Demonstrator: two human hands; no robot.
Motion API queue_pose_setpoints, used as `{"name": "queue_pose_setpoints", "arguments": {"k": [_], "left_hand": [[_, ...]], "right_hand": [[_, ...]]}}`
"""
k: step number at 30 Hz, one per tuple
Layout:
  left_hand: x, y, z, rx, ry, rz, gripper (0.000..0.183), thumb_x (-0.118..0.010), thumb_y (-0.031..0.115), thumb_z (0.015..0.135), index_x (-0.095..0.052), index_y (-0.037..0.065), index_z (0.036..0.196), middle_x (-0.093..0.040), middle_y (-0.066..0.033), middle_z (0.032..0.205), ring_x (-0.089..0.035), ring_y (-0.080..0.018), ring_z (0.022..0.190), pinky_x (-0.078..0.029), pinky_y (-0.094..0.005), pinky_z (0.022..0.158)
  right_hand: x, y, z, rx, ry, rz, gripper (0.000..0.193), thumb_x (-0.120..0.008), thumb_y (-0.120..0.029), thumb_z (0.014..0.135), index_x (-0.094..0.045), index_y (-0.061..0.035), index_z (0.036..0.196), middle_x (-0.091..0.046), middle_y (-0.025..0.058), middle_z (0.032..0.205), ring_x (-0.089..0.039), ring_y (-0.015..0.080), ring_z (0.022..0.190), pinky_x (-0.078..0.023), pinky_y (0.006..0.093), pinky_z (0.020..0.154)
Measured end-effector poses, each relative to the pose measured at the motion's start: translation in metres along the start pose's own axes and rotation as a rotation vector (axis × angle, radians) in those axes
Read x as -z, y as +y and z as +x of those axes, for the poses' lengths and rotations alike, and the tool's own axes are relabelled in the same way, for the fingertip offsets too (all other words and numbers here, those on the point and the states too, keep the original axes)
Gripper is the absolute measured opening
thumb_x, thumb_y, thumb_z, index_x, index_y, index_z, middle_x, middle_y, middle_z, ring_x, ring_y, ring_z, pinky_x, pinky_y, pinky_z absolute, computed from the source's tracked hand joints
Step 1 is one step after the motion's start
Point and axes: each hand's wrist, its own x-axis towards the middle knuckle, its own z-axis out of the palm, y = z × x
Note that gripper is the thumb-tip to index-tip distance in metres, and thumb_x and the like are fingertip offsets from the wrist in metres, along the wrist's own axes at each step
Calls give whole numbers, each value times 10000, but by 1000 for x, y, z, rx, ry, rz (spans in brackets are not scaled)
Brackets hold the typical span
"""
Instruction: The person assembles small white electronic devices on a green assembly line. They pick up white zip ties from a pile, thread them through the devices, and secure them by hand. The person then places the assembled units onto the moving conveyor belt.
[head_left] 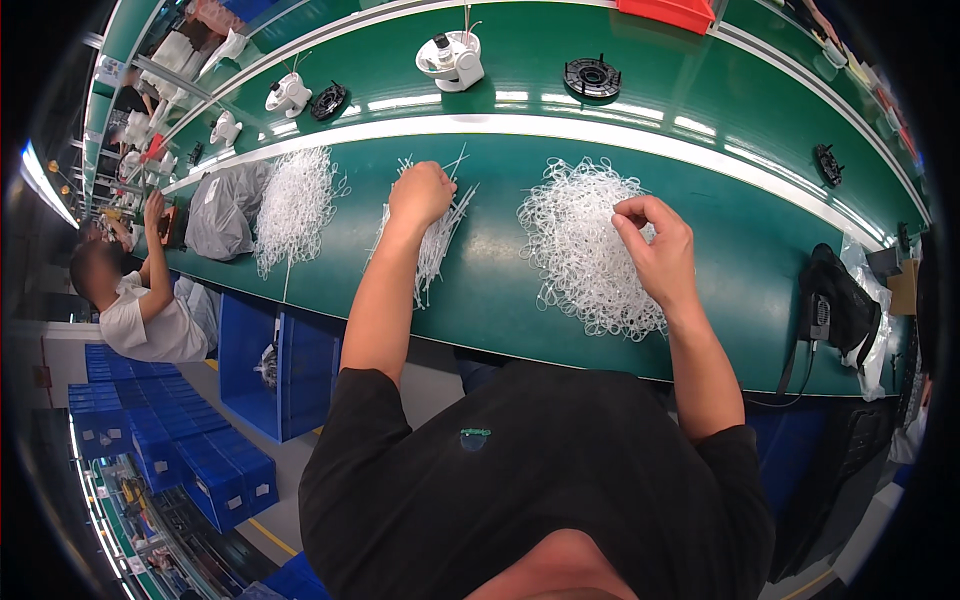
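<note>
My left hand is closed over a small heap of straight white cable ties. A few tie ends poke out past its fingers, but what the fingertips grip is hidden. To the right lies a larger heap of white cable ties bent into loops. Above that heap's right side is my right hand, thumb and forefinger drawn together in a pinch. Anything between those fingertips is too small to make out. Farther left, another white heap of thin ties spreads on the green table.
Beyond a white rail, a green conveyor carries white housings and black round bases. A grey plastic bag sits at left, near a co-worker. At right lies a black bag. Blue crates stand on the floor.
</note>
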Motion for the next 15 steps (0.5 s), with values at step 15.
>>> {"name": "queue_pose_setpoints", "arguments": {"k": [15], "left_hand": [[0,11,-10,-73,42,17,152,-763,189,804,-705,62,864,-725,-159,850,-697,-344,861,-534,-437,774]], "right_hand": [[1,-1,1,37,-45,-33,82,-710,-86,840,-668,-24,874,-685,70,810,-646,213,733,-496,345,761]]}}
